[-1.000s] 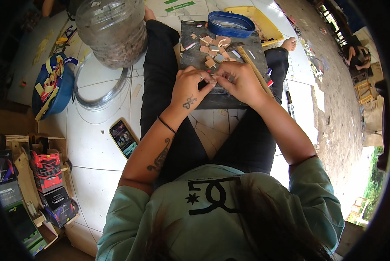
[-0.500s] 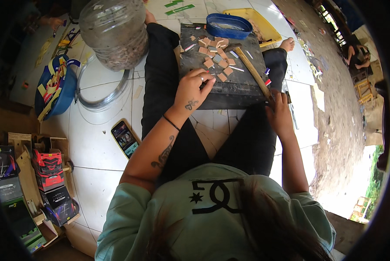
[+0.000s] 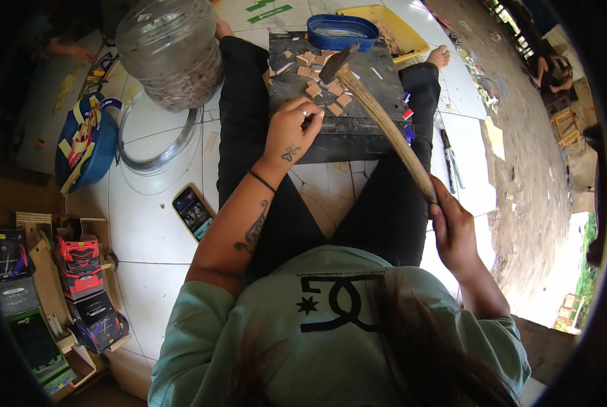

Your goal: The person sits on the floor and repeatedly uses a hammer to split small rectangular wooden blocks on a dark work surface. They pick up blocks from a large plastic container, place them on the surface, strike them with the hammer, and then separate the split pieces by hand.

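Observation:
My right hand (image 3: 452, 222) is closed around the lower end of a hammer's (image 3: 386, 127) wooden handle. The hammer's dark metal head is raised over the dark board (image 3: 357, 126) between my legs. At the board's left near side, my left hand (image 3: 292, 127) has its thumb and fingers pinched together; whatever they hold is too small or hidden. Small square brown tiles (image 3: 335, 109) lie scattered just beyond its fingertips, partly covered by the hammer head. A blue oval tub (image 3: 344, 45) with thin pieces inside stands at the board's far edge.
A yellow tray (image 3: 422, 51) sits behind the tub. To the left are a large clear plastic container (image 3: 171, 61), a wire coil (image 3: 155, 166), a blue basin (image 3: 103, 159) of strips, a phone (image 3: 192, 213) and toy-like boxes (image 3: 79, 268). Pens (image 3: 450, 159) lie right of my leg.
My right hand has picked the hammer up off the board and drawn back toward me, lifting its head over the tiles. My left hand stays pinched near the tiles.

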`<state>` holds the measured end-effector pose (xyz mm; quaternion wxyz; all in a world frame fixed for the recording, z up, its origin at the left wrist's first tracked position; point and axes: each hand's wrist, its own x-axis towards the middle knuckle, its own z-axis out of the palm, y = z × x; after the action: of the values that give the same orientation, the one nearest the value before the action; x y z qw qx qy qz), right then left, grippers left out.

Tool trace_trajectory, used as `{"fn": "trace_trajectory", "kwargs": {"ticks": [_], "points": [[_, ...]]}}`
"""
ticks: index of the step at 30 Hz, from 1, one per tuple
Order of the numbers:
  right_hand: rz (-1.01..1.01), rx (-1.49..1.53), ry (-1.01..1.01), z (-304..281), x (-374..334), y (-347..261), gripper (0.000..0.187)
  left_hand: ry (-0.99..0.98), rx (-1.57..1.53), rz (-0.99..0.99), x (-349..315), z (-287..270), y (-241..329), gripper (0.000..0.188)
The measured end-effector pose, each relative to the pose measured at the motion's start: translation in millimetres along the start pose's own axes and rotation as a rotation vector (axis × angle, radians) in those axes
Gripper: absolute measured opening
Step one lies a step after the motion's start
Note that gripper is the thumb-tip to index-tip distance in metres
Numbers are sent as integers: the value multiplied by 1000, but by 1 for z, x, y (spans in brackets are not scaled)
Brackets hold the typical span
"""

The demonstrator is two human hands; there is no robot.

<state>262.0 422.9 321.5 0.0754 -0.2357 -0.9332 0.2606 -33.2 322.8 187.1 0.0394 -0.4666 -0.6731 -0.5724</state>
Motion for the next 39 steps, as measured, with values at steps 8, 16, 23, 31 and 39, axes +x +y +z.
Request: {"fn": "trace_trajectory", "kwargs": {"ticks": [8, 16, 23, 31, 39], "points": [[-58, -15, 26, 1, 1, 4, 45, 30, 31, 58, -1, 2, -4, 4], [-89, -23, 37, 4, 3, 8, 45, 25, 2, 44, -3, 3, -6, 4], [-69, -3, 40, 5, 2, 10, 46, 66, 87, 129, -3, 3, -7, 5], [-64, -49, -20, 10, 3, 16, 46, 69, 97, 123, -4, 4, -6, 7], [-50, -33, -18, 10, 3, 18, 48, 58, 74, 90, -4, 3, -4, 5]]}}
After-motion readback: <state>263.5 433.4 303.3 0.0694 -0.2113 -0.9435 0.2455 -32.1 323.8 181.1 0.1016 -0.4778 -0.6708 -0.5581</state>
